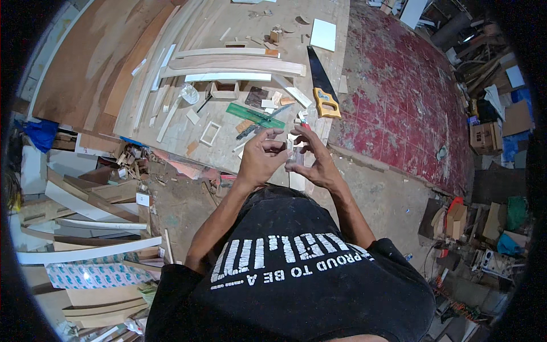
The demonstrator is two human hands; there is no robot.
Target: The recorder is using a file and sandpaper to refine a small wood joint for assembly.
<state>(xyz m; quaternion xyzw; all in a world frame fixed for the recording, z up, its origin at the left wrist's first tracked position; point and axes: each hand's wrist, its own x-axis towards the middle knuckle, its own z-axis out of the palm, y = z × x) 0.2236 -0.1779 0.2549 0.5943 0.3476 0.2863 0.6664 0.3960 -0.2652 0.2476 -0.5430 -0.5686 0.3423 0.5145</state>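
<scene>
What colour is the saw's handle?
The handle is mostly yellow; it shows best in the head view.

The left forearm point(219, 215) slants up and inward from a bent elbow; the right forearm point(352, 211) slants in from the other side. Both are bare, and the two hands meet just in front of the torso. The left hand point(262, 157) shows its back, its fingers point(271, 134) bent inward toward the right. The right hand point(317, 162) curves like a C, thumb below, a gap beneath its bent fingers. Whether either pinches firmly is unclear.
</scene>
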